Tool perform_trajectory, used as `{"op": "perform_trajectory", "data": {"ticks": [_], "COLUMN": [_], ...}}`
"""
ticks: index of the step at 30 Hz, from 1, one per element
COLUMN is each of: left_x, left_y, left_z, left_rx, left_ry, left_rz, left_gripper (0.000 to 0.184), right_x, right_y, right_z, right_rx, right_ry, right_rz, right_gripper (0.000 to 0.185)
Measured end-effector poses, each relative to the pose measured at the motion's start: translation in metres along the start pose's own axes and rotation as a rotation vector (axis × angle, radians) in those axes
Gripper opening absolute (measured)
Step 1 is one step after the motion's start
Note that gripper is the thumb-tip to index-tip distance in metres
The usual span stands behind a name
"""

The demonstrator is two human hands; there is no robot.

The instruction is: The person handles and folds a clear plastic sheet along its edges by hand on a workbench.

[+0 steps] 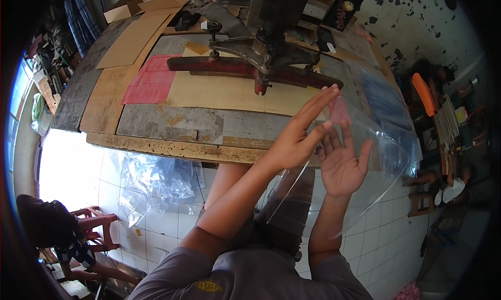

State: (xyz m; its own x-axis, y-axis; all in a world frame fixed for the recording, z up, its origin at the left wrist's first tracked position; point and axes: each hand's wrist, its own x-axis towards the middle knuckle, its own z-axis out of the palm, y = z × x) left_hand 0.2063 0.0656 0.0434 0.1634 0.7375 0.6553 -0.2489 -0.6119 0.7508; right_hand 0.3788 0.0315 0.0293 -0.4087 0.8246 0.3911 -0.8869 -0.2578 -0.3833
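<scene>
A clear plastic sheet (383,159) hangs at the table's front right edge, folded or curved, with bright reflections. My left hand (300,138) reaches across to its left side, fingers stretched out and thumb apart, the fingertips at the sheet's upper corner. Lower and to the right, my right hand (342,167) has its palm up and fingers spread, behind or inside the transparent sheet; exact contact is unclear. Beyond my hands, a metal press arm with a red-edged bar (229,69) stands over a cream sheet (224,94) and a pink sheet (148,81) on the worktable (156,123).
Crumpled clear plastic (151,180) lies on the tiled floor below the table. Cardboard (133,42) covers the table's back left. Bluish plastic sheets (389,99) lie at its right. A person sits lower left near a red stool (99,224); other people are at the right.
</scene>
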Motion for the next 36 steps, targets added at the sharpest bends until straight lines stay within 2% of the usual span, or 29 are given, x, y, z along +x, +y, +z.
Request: {"op": "perform_trajectory", "data": {"ticks": [5,8,14,23,36], "left_x": [0.0,0.0,0.0,-0.001,-0.001], "left_y": [-0.004,-0.001,-0.003,-0.004,-0.004], "left_z": [0.002,0.004,0.002,0.002,-0.005], "left_rx": [-0.097,-0.256,-0.323,-0.329,-0.21], "left_ry": [0.047,0.131,0.239,0.253,0.246], "left_rz": [-0.022,-0.112,-0.092,-0.159,-0.109], "left_gripper": [0.053,0.041,0.025,0.02,0.008], "right_x": [-0.001,-0.005,-0.01,-0.01,-0.005], "right_y": [0.005,0.007,0.013,0.013,0.008], "right_z": [0.005,0.001,0.007,0.006,0.008], "right_rx": [-0.05,-0.143,-0.287,-0.371,-0.363], "right_ry": [-0.014,-0.05,-0.031,-0.06,-0.008], "right_rz": [-0.021,-0.005,-0.012,-0.015,-0.057], "right_gripper": [0.087,0.088,0.091,0.09,0.089]}}
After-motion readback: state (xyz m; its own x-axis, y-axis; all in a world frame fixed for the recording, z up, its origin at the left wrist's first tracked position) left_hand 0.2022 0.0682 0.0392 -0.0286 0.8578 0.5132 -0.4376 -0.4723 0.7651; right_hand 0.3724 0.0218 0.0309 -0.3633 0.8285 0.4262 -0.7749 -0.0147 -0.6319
